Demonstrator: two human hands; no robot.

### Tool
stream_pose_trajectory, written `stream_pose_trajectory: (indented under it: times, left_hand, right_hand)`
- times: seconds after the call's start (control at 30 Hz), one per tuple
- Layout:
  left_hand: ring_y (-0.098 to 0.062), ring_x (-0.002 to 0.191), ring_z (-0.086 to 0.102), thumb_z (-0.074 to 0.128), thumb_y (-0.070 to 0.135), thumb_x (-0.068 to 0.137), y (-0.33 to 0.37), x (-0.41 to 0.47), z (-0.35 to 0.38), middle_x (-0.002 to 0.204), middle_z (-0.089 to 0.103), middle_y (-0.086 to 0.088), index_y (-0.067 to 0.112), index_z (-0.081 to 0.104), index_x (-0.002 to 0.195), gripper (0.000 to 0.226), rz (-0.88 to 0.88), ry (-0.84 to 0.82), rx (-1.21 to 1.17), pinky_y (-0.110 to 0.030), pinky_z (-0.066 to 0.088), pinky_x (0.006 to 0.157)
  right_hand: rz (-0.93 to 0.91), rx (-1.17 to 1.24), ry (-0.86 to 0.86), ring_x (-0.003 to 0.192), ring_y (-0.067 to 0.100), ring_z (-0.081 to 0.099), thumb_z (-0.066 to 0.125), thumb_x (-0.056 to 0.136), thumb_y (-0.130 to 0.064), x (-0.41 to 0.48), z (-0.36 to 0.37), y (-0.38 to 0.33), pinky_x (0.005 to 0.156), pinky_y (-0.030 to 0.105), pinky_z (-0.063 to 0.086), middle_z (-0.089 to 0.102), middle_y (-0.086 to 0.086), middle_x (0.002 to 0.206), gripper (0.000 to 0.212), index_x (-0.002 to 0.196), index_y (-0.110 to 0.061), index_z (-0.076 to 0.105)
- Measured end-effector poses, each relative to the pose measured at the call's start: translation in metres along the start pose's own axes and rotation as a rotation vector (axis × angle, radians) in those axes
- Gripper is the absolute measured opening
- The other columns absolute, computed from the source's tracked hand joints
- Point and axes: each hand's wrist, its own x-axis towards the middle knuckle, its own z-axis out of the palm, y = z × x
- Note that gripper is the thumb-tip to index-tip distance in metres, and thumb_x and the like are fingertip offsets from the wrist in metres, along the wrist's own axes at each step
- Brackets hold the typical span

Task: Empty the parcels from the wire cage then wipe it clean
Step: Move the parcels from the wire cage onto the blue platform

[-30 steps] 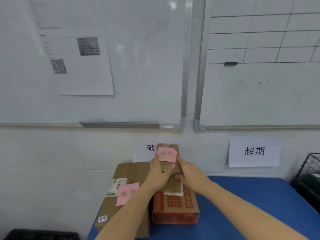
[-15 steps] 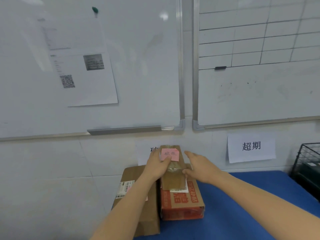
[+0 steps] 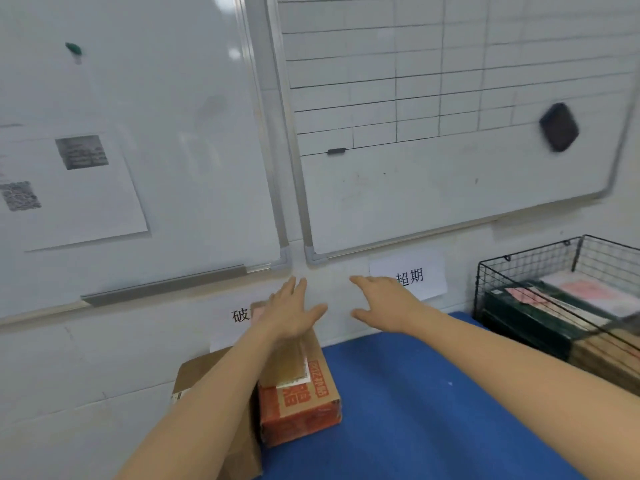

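In the head view I see both hands lifted in the middle of the frame, in front of the white wall. My left hand (image 3: 292,311) is spread flat with the fingers straight, and it holds nothing; it hangs over the far end of the red and brown cardboard parcel (image 3: 300,393). My right hand (image 3: 382,303) is also spread with the palm down and empty, a little right of the left one, in front of the white paper sign with black characters (image 3: 420,277) on the wall.

The red and brown cardboard parcel lies on the blue table top (image 3: 408,410) at lower centre, with a white label on its upper face. Just beside it on the left stands a plain brown cardboard box (image 3: 194,374), which my left forearm covers in large part. Whether the two parcels touch, I cannot tell.

At the right edge of the frame stands the black wire cage (image 3: 526,271) on the same table. Inside it I see a dark green parcel (image 3: 526,313) with pink notes on top, and something brown lower right, blurred.

In the upper half two white boards hang side by side. The left white board (image 3: 166,98) carries a printed paper sheet (image 3: 79,188) and a small green magnet (image 3: 73,48). The right white board with a drawn grid (image 3: 433,98) carries a black eraser (image 3: 558,127) near its right side.
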Motion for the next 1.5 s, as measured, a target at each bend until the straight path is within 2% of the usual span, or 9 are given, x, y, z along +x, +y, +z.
stream_pose_trajectory:
  times: [0.2, 0.5, 0.63, 0.73, 0.9, 1.23, 1.3, 1.37, 1.5]
  left_hand:
    - [-0.014, 0.147, 0.004, 0.038, 0.046, 0.099, 0.094, 0.022, 0.023, 0.16, 0.005, -0.003, 0.01, 0.008, 0.153, 0.072, 0.136, 0.023, -0.2, -0.026, 0.004, 0.116]
    - [-0.017, 0.147, 0.005, 0.037, 0.049, 0.098, 0.308, 0.03, 0.098, 0.16, 0.004, -0.006, 0.01, 0.007, 0.153, 0.073, 0.263, -0.066, -0.339, -0.032, 0.006, 0.118]
    - [-0.021, 0.144, 0.019, 0.042, 0.048, 0.097, 0.395, 0.03, 0.133, 0.156, 0.019, -0.009, 0.009, 0.02, 0.151, 0.07, 0.302, -0.074, -0.397, -0.033, 0.016, 0.118]
    - [-0.023, 0.146, 0.013, 0.043, 0.049, 0.096, 0.44, 0.029, 0.154, 0.159, 0.012, -0.01, 0.009, 0.014, 0.152, 0.074, 0.271, -0.103, -0.383, -0.035, 0.014, 0.119]
    - [-0.022, 0.147, 0.005, 0.043, 0.048, 0.097, 0.492, 0.041, 0.174, 0.16, 0.004, -0.008, 0.007, 0.003, 0.152, 0.079, 0.253, -0.13, -0.364, -0.035, 0.011, 0.117]
    - [-0.028, 0.144, 0.02, 0.05, 0.046, 0.094, 0.556, 0.128, 0.222, 0.16, 0.009, -0.007, 0.016, 0.005, 0.152, 0.08, 0.15, -0.165, -0.349, -0.046, 0.026, 0.113]
    - [-0.028, 0.137, 0.033, 0.052, 0.042, 0.094, 0.562, 0.144, 0.234, 0.158, 0.016, -0.008, 0.015, 0.006, 0.152, 0.079, 0.124, -0.175, -0.367, -0.038, 0.042, 0.101]
    - [-0.026, 0.133, 0.039, 0.052, 0.037, 0.095, 0.567, 0.154, 0.247, 0.157, 0.019, -0.009, 0.015, 0.007, 0.152, 0.076, 0.123, -0.181, -0.363, -0.027, 0.043, 0.088]
    - [-0.028, 0.138, 0.032, 0.052, 0.036, 0.096, 0.568, 0.161, 0.268, 0.157, 0.018, -0.009, 0.013, 0.007, 0.152, 0.076, 0.064, -0.204, -0.34, -0.033, 0.037, 0.101]
  right_hand:
    - [0.109, -0.031, 0.058, 0.131, 0.025, 0.041, 0.051, 0.095, -0.039, -0.047, -0.033, 0.077, 0.11, 0.035, 0.027, 0.042, 0.008, 0.146, 0.065, 0.149, -0.013, 0.025]
    - [0.223, -0.055, 0.133, 0.13, 0.026, 0.044, 0.053, 0.095, -0.039, -0.168, -0.098, 0.245, 0.107, 0.039, 0.036, 0.044, 0.008, 0.146, 0.064, 0.148, -0.014, 0.029]
    - [0.274, -0.041, 0.144, 0.126, 0.025, 0.049, 0.057, 0.092, -0.039, -0.221, -0.122, 0.328, 0.104, 0.042, 0.041, 0.047, 0.007, 0.143, 0.065, 0.147, -0.015, 0.031]
    - [0.334, -0.012, 0.118, 0.128, 0.024, 0.048, 0.059, 0.092, -0.037, -0.248, -0.132, 0.379, 0.106, 0.04, 0.041, 0.046, 0.008, 0.145, 0.067, 0.147, -0.013, 0.031]
    - [0.375, -0.064, 0.038, 0.13, 0.026, 0.046, 0.058, 0.093, -0.038, -0.27, -0.138, 0.442, 0.107, 0.042, 0.039, 0.044, 0.011, 0.146, 0.068, 0.147, -0.01, 0.028]
    - [0.413, 0.057, -0.014, 0.138, 0.025, 0.036, 0.059, 0.092, -0.038, -0.244, -0.107, 0.544, 0.111, 0.039, 0.034, 0.033, 0.009, 0.153, 0.073, 0.15, -0.013, 0.022]
    - [0.403, 0.09, -0.053, 0.138, 0.025, 0.035, 0.059, 0.092, -0.036, -0.234, -0.099, 0.557, 0.111, 0.038, 0.033, 0.031, 0.009, 0.154, 0.073, 0.15, -0.012, 0.022]
    - [0.387, 0.111, -0.072, 0.139, 0.025, 0.035, 0.06, 0.093, -0.033, -0.225, -0.092, 0.568, 0.11, 0.037, 0.033, 0.031, 0.009, 0.154, 0.072, 0.15, -0.011, 0.022]
    - [0.363, 0.131, -0.131, 0.136, 0.025, 0.038, 0.061, 0.092, -0.028, -0.207, -0.079, 0.583, 0.107, 0.036, 0.037, 0.035, 0.01, 0.151, 0.07, 0.148, -0.01, 0.025]
